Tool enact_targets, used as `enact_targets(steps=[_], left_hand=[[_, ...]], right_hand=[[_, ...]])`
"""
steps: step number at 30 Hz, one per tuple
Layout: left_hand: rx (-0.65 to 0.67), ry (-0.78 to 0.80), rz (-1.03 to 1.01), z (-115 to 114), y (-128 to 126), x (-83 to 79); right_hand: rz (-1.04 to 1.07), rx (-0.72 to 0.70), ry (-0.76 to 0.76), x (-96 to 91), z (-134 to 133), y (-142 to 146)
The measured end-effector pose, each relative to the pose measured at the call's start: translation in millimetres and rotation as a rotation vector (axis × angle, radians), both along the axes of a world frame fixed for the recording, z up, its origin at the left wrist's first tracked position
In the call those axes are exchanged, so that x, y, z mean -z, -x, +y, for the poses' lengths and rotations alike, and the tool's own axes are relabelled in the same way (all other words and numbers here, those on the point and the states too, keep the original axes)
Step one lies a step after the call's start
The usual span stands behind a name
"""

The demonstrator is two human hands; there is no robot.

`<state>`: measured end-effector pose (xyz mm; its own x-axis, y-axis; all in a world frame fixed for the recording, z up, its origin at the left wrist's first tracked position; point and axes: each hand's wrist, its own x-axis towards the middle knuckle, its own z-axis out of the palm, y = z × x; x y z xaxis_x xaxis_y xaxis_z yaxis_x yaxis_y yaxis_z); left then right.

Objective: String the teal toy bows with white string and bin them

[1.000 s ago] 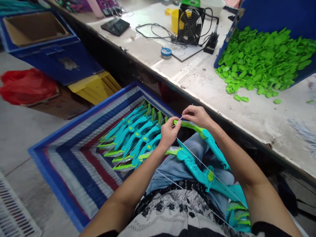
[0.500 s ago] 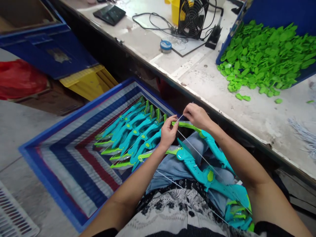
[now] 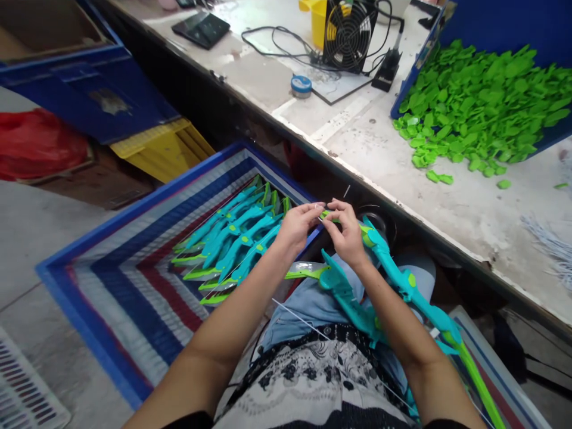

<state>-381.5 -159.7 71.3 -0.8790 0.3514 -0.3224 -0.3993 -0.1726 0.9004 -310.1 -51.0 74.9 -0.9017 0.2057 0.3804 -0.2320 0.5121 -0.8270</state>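
Observation:
My left hand (image 3: 295, 225) and my right hand (image 3: 345, 229) meet over my lap, both pinched at the green tip of a teal toy bow (image 3: 404, 285). A thin white string (image 3: 346, 191) sticks up at that tip between my fingers. The bow runs down to the right past my right forearm. A second teal bow (image 3: 344, 292) lies across my lap under my wrists, with a string (image 3: 299, 319) stretched over my jeans. Left of my knees, a blue crate lined with striped cloth (image 3: 134, 262) holds several finished teal bows (image 3: 232, 238).
A worn workbench (image 3: 447, 196) runs along the right with a heap of green plastic pieces (image 3: 478, 107) spilling from a blue bin, a small black fan (image 3: 346, 36), cables, a tape roll (image 3: 301, 84) and a dark tablet (image 3: 201, 28). Blue and yellow crates (image 3: 89, 95) and a red bag (image 3: 31, 143) sit at left.
My right hand moved in close to my left at the bow tip. The bow swung so its far limb now points down right. The taut string between my hands is gone.

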Motion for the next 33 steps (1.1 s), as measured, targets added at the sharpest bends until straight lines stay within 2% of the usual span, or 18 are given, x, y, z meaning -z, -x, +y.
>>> enact_targets(steps=[4,6,9,11,14,17,24,29,33], left_hand=[[-0.066,0.347,0.444,-12.7,-0.4,-5.8],[-0.099,0.367,0.519,-13.1,-5.7,-8.3],[-0.125,0.164,0.303,-9.2,-12.4,-10.6],[-0.096,0.052,0.135,-7.9,-13.5,-12.0],[-0.015,0.002,0.005,-10.1,-11.2,-14.6],[0.020,-0.027,-0.066,-12.0,-9.4,-15.6],[-0.146,-0.052,-0.111,-3.0,-10.3,-12.2],[-0.060,-0.113,-0.171,-6.1,-6.4,-14.0],[0.058,-0.013,0.015,-9.3,-10.3,-13.2]], right_hand=[[-0.024,0.084,0.042,17.6,-1.2,3.7],[-0.004,0.127,0.059,17.6,-3.8,8.6],[0.034,0.215,0.111,15.4,-11.2,13.8],[0.048,0.263,0.141,15.4,-15.3,16.0],[0.081,0.266,0.168,18.2,-17.3,18.1],[0.090,0.203,0.182,20.8,-16.1,18.6],[0.054,0.099,0.041,14.0,-10.4,16.0],[0.094,0.058,-0.119,11.3,1.2,16.3],[0.028,0.039,-0.235,10.5,8.0,15.9]])
